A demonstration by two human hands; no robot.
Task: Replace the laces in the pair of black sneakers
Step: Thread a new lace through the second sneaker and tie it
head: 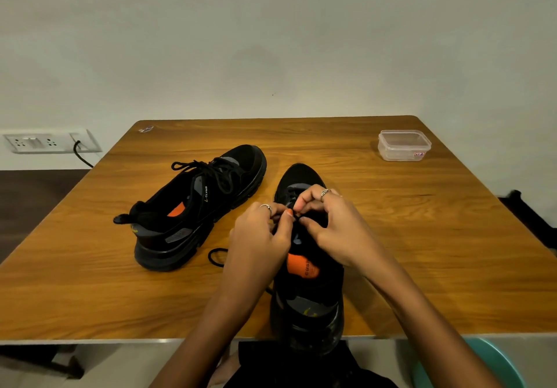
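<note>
A wooden worktop (391, 237) seen from above, against a plain wall. At about nine o'clock from centre, a wall socket (51, 142) with a black cable plugged in. On the worktop's left half lies a black sneaker (193, 210), fully laced, its long axis running diagonally: heel at seven o'clock, toe pointing to one o'clock. Beside it, nearer the viewer, a loose loop of black lace (217, 256) rests on the wood. At centre stands the second sneaker (307, 282), heel at six o'clock over the near edge, toe pointing to twelve o'clock. The left hand (259, 240) and right hand (334, 225) meet over its eyelets, fingertips pinched closed on the lace. At two o'clock sits a clear lidded container (404, 145).
</note>
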